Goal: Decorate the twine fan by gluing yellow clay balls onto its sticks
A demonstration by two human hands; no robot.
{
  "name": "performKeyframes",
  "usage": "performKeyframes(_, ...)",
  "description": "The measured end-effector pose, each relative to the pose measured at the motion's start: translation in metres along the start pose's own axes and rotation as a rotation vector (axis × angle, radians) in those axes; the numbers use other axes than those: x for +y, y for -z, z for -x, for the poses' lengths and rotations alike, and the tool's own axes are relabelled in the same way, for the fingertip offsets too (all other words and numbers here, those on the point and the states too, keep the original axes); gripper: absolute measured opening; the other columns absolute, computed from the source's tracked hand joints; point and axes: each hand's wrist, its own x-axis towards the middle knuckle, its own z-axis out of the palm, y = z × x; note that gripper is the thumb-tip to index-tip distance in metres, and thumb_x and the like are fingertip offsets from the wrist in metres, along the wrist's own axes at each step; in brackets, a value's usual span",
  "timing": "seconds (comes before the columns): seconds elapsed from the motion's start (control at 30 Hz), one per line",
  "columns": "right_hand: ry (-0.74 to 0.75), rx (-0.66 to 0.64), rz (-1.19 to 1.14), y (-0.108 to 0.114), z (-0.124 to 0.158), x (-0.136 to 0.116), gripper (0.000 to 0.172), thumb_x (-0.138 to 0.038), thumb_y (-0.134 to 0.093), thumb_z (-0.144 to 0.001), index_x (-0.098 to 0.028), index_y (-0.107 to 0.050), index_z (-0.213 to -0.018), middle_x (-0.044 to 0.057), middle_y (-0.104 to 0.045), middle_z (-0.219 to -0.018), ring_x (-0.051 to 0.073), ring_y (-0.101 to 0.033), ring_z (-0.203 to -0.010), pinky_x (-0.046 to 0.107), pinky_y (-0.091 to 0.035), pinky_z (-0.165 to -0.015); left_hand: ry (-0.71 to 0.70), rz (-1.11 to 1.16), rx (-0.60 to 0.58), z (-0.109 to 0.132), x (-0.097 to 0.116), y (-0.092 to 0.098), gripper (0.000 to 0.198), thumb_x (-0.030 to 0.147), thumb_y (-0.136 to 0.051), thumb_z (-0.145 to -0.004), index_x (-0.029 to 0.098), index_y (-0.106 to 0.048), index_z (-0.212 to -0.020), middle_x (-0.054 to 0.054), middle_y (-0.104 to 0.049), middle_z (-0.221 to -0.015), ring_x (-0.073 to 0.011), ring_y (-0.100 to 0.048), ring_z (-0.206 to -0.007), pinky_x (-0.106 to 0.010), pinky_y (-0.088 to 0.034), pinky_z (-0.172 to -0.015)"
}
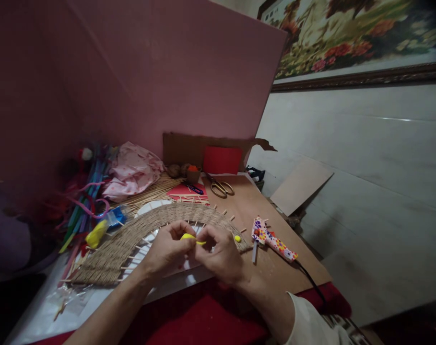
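Between the fingertips of both hands is a small piece of bright yellow, soft material that looks like modelling clay. My left hand pinches its thicker part. Closed on the thin end at the right is my right hand, its fingertips nearly meeting the left ones. Below and behind the hands lies a curved, fan-shaped weave of brown twine on thin sticks. A little yellow ball rests near its right end. A larger yellow lump sits at the weave's left side.
A flowered glue gun with a black cord lies at right on a brown board. Scissors, red card and twine balls are behind. Pipe cleaners and a pink crumpled bag crowd the left.
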Motion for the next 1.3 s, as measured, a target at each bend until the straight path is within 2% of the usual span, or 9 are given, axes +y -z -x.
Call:
performKeyframes(0.07,-0.022,-0.073,-0.115,0.003,-0.001,-0.001,0.002,-0.018,-0.06,-0.077,-0.016,-0.059,-0.078,0.0,-0.06,-0.068,0.011,-0.054,-0.057,0.021,-0.041,-0.053,0.013,0.14,0.004,0.001,0.003,0.0,0.02,0.018,-0.075,-0.06,0.015,-0.058,-0.07,0.002,-0.059,-0.057,-0.0086,-0.053,-0.047,-0.02,-0.042,-0.046)
performKeyframes(0.2,0.097,-0.054,-0.077,0.007,-0.001,-0.002,0.024,-0.015,-0.064,-0.077,-0.016,-0.06,-0.101,0.004,-0.063,-0.083,0.015,-0.058,-0.073,0.025,-0.045,-0.065,0.083,0.268,0.009,0.001,0.006,0.0,0.024,0.023,-0.076,-0.064,0.015,-0.058,-0.076,-0.001,-0.063,-0.067,-0.0113,-0.059,-0.054,-0.022,-0.045,-0.051)
performKeyframes(0.33,0.238,-0.017,0.035,0.007,0.0,0.001,0.009,-0.011,-0.058,-0.082,-0.015,-0.06,-0.09,0.006,-0.061,-0.081,0.017,-0.057,-0.078,0.028,-0.044,-0.069,0.063,0.228,0.009,0.001,0.005,0.0,0.025,0.029,-0.076,-0.066,0.015,-0.057,-0.074,0.0,-0.06,-0.061,-0.0095,-0.055,-0.049,-0.02,-0.041,-0.047)
performKeyframes(0.53,0.279,-0.089,0.085,0.008,-0.002,0.003,0.009,-0.01,-0.053,-0.085,-0.016,-0.058,-0.089,0.006,-0.06,-0.084,0.018,-0.057,-0.079,0.029,-0.044,-0.07,0.04,0.157,-0.09,0.0,0.007,0.004,0.023,0.021,-0.076,-0.064,0.016,-0.055,-0.07,0.002,-0.059,-0.06,-0.0089,-0.054,-0.051,-0.021,-0.04,-0.051)
performKeyframes(0.87,0.286,-0.156,0.128,0.007,0.0,0.007,0.013,-0.009,-0.049,-0.084,-0.016,-0.056,-0.092,0.008,-0.059,-0.088,0.019,-0.057,-0.083,0.03,-0.045,-0.072,0.023,0.01,0.015,-0.002,0.003,0.003,0.025,0.017,-0.073,-0.053,0.017,-0.055,-0.07,0.004,-0.057,-0.056,-0.0075,-0.048,-0.047,-0.019,-0.036,-0.046)
performKeyframes(1.03,0.287,-0.133,0.156,0.004,0.001,0.006,0.015,-0.006,-0.048,-0.079,-0.016,-0.058,-0.085,0.006,-0.059,-0.079,0.017,-0.056,-0.073,0.028,-0.045,-0.066,-0.008,-0.127,0.11,0.001,0.003,-0.004,0.02,0.015,-0.067,-0.051,0.016,-0.055,-0.066,0.006,-0.053,-0.051,-0.007,-0.044,-0.044,-0.018,-0.033,-0.044)
performKeyframes(1.13,0.166,-0.071,0.051,0.004,0.0,0.002,0.01,-0.008,-0.053,-0.074,-0.017,-0.059,-0.075,0.003,-0.058,-0.069,0.014,-0.054,-0.062,0.027,-0.044,-0.06,0.029,-0.108,0.111,0.002,0.006,-0.004,0.019,0.016,-0.068,-0.052,0.016,-0.056,-0.067,0.006,-0.053,-0.049,-0.0074,-0.044,-0.042,-0.018,-0.033,-0.042)
performKeyframes(1.2,-0.032,-0.096,-0.242,0.006,-0.002,0.0,0.003,-0.016,-0.059,-0.074,-0.017,-0.058,-0.072,-0.001,-0.056,-0.061,0.012,-0.051,-0.051,0.024,-0.044,-0.051,0.034,-0.063,0.132,0.001,0.008,-0.001,0.021,0.017,-0.07,-0.053,0.016,-0.058,-0.07,0.005,-0.055,-0.05,-0.0076,-0.046,-0.043,-0.018,-0.034,-0.043)
performKeyframes(1.3,-0.306,-0.174,-0.784,0.011,-0.006,0.0,0.017,-0.032,-0.064,-0.077,-0.016,-0.057,-0.075,-0.003,-0.055,-0.058,0.008,-0.048,-0.04,0.021,-0.042,-0.039,-0.024,0.013,0.213,-0.002,0.011,0.005,0.023,0.022,-0.074,-0.057,0.014,-0.062,-0.075,0.004,-0.056,-0.054,-0.0064,-0.046,-0.047,-0.017,-0.034,-0.045)
